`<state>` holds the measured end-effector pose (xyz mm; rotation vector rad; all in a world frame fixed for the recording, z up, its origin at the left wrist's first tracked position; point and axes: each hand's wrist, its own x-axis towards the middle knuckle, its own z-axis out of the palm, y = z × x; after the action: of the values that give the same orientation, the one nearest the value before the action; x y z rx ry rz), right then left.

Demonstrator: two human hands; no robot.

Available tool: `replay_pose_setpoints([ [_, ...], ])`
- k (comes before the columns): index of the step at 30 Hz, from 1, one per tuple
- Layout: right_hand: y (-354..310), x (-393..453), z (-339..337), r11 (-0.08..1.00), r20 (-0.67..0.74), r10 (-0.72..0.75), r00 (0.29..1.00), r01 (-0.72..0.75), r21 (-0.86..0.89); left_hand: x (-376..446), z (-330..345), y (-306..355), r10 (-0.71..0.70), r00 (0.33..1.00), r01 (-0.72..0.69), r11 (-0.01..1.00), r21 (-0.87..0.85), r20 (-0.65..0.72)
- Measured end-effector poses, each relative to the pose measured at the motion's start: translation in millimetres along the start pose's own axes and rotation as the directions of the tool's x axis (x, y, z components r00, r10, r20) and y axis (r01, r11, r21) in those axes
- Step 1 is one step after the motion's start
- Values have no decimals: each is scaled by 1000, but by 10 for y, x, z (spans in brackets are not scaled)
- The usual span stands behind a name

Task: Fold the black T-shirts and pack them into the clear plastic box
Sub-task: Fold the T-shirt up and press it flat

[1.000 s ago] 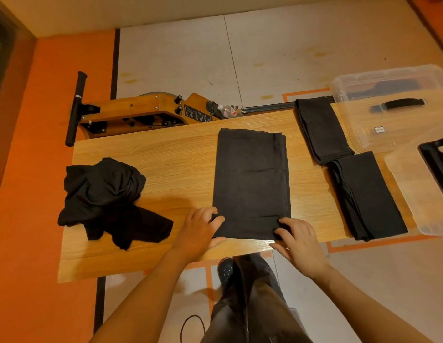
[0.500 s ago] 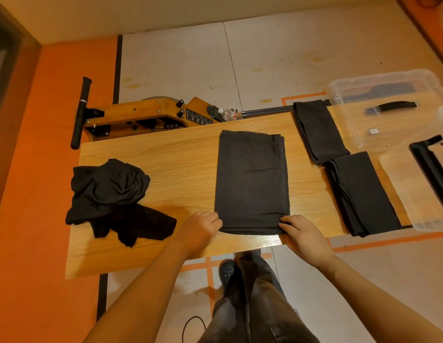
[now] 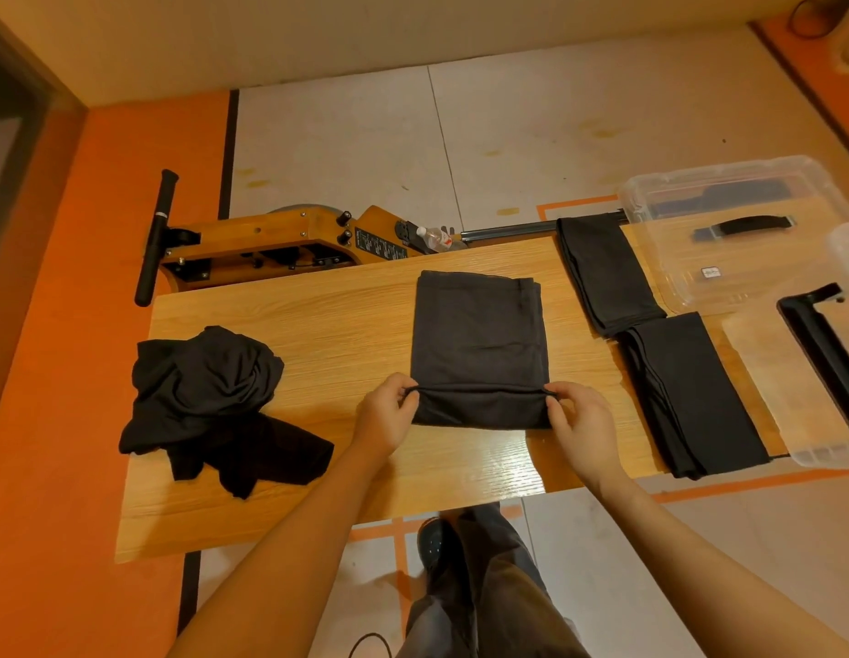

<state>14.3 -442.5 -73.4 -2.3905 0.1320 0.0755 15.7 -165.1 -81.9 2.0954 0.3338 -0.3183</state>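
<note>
Both hands, left hand and right hand, pinch the T-shirt's near corners, lifting its hem to fold it away across the table.

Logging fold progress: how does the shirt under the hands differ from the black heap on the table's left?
The center shirt lies flat as a smooth rectangle; the left heap is crumpled and unfolded. Left hand and right hand pinch the center shirt's near corners, lifting that edge; the left heap lies untouched. Both are black and lie on the wooden table.
</note>
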Motion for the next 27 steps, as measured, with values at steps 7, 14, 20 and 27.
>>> replay_pose_setpoints([
  [7,-140,292,-79,971,46,44,998,-54,233,247,45,140,-59,996,50,988,-145,-59],
  [14,-187,405,-76,989,112,20,994,-36,144,360,93,286,-68,995,53,982,-180,-79],
  [20,-68,444,-50,998,166,64,984,-66,3,446,178,340,-9,992,8,1000,-9,-122],
  [27,-50,536,4,930,194,177,965,-228,287,485,232,307,-65,986,83,991,107,-157],
])
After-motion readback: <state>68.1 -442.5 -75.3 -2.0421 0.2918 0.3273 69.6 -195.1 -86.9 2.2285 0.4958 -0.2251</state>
